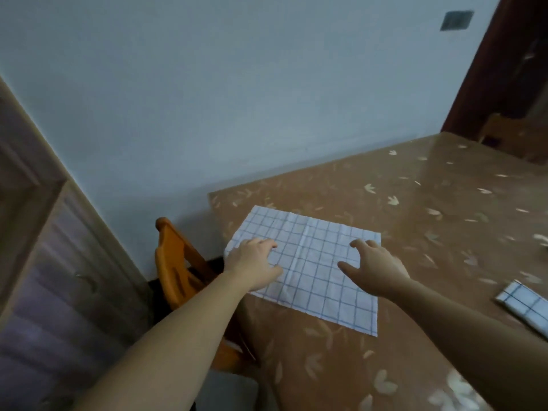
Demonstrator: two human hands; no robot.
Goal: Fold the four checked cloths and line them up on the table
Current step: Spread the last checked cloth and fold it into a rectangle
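White cloth with blue check (314, 262) spread flat near left corner of brown leaf-patterned table (415, 232), left hand (252, 264) resting on it with fingers straight, right hand (375, 266) above it, fingers spread, holding nothing; folded checked cloth (525, 307) at right edge; no legible writing.

Bare table (415, 232) lies beyond and right of the right hand (376, 268) — only a folded cloth (525, 307) near its wrist side.
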